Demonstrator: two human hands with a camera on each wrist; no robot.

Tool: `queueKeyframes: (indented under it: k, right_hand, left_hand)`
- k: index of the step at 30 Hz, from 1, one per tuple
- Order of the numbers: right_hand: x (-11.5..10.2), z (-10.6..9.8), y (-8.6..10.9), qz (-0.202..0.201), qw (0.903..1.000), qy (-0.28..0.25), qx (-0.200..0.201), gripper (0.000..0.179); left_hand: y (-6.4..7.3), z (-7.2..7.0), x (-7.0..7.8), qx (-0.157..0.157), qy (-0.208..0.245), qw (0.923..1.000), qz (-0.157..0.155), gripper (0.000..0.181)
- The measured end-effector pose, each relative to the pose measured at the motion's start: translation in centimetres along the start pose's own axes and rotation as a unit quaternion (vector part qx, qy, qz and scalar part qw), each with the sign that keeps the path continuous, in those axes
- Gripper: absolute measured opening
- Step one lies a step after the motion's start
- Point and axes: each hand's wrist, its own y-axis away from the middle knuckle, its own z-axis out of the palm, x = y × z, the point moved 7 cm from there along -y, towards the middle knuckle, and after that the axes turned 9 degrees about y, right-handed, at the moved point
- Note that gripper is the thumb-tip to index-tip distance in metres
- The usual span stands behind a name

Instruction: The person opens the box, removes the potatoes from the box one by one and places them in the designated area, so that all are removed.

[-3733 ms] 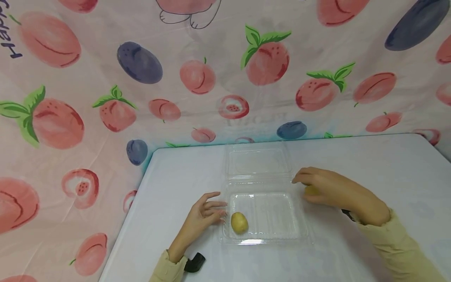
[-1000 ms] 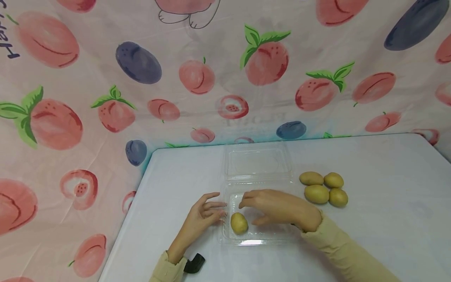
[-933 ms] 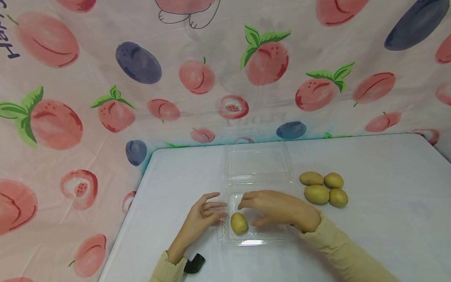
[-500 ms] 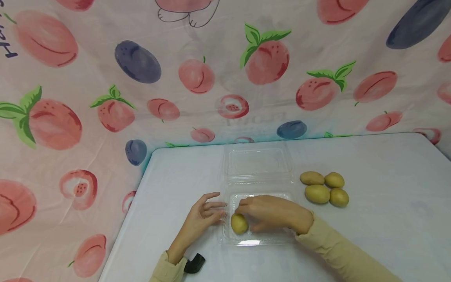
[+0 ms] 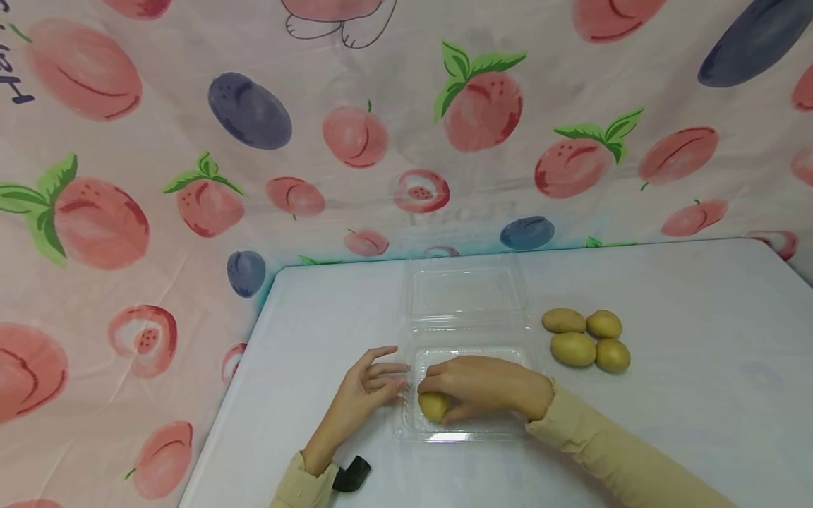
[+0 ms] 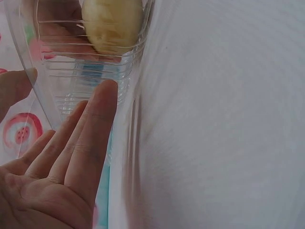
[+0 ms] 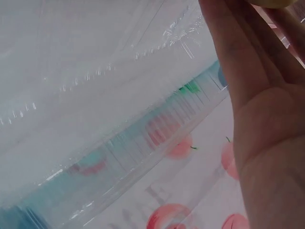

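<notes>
A clear plastic clamshell box [image 5: 483, 436] lies with its lid [image 5: 466, 289] folded back. Inside its left part sits a yellow potato [image 5: 433, 407]; my right hand [image 5: 485, 384] reaches in from the right and grips it, fingers over the far side and thumb on the near side. In the left wrist view that potato [image 6: 113, 24] shows through the ribbed wall. My left hand [image 5: 365, 388] lies beside the box's left wall, fingers extended, with a fingertip right at the plastic. The right wrist view catches my right palm [image 7: 269, 129] and only a sliver of the potato [image 7: 272, 2].
Several more potatoes [image 5: 574, 349] sit grouped on the white table [image 5: 699, 423] to the right of the box. A fruit-patterned cloth [image 5: 394, 148] hangs behind the table and along its left side. A black wrist piece [image 5: 352, 474] shows at the left cuff.
My right hand has come from the potatoes on the right, over the box, and down onto the potato inside, its fingers closing round it. My left hand has stayed in place.
</notes>
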Motion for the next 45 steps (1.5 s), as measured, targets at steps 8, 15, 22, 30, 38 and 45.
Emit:
queueKeyframes:
  k: [8, 15, 22, 30, 38, 45]
  right_hand:
    - [-0.3, 0.0, -0.2, -0.005, 0.9998, -0.006, -0.016, 0.035]
    - [-0.2, -0.6, 0.1, -0.010, 0.9998, 0.019, -0.004, 0.031]
    - [0.4, -1.3, 0.9, 0.006, 0.9997, 0.023, 0.006, 0.031]
    - [1.4, -2.1, 2.6, 0.026, 0.9992, 0.020, 0.025, 0.031]
    - [2.2, -3.3, 4.2, 0.033, 0.9984, 0.018, 0.043, 0.040]
    - [2.9, -4.5, 5.5, 0.046, 0.9968, 0.014, 0.064, 0.040]
  left_hand:
    - [0.0, -0.1, -0.3, 0.004, -0.001, 1.0000, -0.004, 0.062]
    - [0.0, 0.0, -0.2, 0.005, -0.004, 1.0000, 0.001, 0.062]
    - [0.0, 0.0, -0.1, 0.007, -0.008, 0.9999, -0.003, 0.062]
    - [-0.1, -0.1, -0.3, 0.011, -0.004, 0.9999, -0.009, 0.063]
    - [-0.1, 0.0, -0.3, 0.014, -0.011, 0.9998, -0.009, 0.063]
    - [-0.1, 0.0, -0.2, 0.010, -0.013, 0.9999, -0.004, 0.063]
